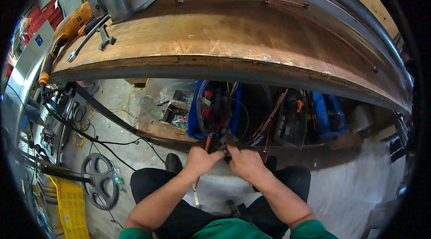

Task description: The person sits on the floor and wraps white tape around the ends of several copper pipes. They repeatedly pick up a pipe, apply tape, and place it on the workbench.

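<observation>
Both hands meet low in front of the blue bin, under the bench's edge. My left hand is closed around a thin copper-coloured rod, which comes out below the hand and runs down between my knees. Close beside it, my right hand has its fingers curled and pressed together at a small dark piece between the two hands. What that piece is cannot be made out. Coiled clear tubing or wire and dark and red items fill the bin just beyond my fingers.
Above hangs a wooden bench top carrying an open-end wrench, an orange power tool and thin copper tubes. Beneath are a grey bin and another blue bin. A black handwheel and yellow crate stand left.
</observation>
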Demonstrator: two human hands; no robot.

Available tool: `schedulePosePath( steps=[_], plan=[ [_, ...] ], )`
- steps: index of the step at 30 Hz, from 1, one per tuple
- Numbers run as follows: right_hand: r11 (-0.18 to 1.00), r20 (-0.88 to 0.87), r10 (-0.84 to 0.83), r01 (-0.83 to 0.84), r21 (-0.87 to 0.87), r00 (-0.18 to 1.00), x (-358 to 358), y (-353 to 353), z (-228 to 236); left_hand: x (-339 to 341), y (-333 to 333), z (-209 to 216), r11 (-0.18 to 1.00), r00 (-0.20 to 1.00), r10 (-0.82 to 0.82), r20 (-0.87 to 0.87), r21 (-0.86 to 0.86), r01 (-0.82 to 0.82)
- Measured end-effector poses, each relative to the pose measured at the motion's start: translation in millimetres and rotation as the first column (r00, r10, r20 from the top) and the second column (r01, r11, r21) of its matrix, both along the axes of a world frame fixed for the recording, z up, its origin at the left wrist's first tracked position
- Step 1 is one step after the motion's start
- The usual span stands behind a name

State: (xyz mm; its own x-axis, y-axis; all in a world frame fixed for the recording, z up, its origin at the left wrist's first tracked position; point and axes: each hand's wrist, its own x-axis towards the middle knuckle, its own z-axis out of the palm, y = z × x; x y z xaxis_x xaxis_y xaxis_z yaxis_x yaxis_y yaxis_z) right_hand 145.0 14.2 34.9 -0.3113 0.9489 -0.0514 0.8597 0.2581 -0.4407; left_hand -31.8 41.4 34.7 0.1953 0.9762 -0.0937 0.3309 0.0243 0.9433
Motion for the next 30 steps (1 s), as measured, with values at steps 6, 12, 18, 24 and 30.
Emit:
schedulePosePath(
  steps=[6, 12, 18, 24, 30],
  plan=[
    [0.989, 0.077, 0.018, -0.007, -0.145, 0.997, -5, 1, 5, -1, 5, 2, 0.978, 0.983, -0.099, -0.153, -0.195, 0.069],
    [0.991, -0.126, -0.081, 0.066, -0.117, 0.989, -6, 1, 9, -15, 15, -45, 0.938, 0.994, -0.113, -0.008, -0.332, 0.104],
    [0.995, -0.295, -0.075, 0.091, 0.042, 0.953, -2, 0, -8, -1, 6, -33, 0.999, 0.997, -0.034, 0.062, -0.036, 0.037],
    [0.963, -0.34, -0.233, 0.168, -0.211, 0.911, -3, 1, -10, 9, -2, -38, 0.997, 0.941, 0.034, 0.335, -0.073, -0.01],
    [0.941, -0.512, -0.297, 0.157, -0.3, 0.806, -2, 0, -19, 16, -3, -38, 0.99, 0.865, 0.134, 0.483, -0.106, -0.094]
  ],
)
